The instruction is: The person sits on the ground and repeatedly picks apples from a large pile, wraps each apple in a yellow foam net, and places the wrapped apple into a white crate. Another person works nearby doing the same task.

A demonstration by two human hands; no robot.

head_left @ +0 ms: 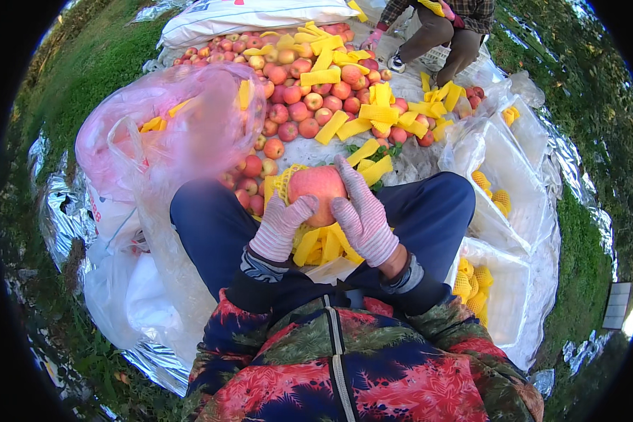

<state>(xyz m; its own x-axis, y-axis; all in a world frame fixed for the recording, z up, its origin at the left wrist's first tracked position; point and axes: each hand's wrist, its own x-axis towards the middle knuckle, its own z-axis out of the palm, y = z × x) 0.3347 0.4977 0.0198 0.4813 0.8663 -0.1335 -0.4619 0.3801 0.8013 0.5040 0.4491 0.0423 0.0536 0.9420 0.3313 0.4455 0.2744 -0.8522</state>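
Note:
A large red apple is held between my two gloved hands, above my lap. My left hand holds a yellow foam net sleeve, stretched open at the apple's left side, and its thumb rests on the apple. With thumb and fingers, my right hand grips the apple from the right. Its fruit face is bare toward me; how far the net reaches behind it is hidden. Below the hands, between my legs, lies a heap of flat yellow foam sleeves.
Beyond my knees spreads a pile of apples strewn with yellow foam sleeves. A pink plastic bag stands at left. Lined crates at right hold net-wrapped fruit. Another person crouches at the far right.

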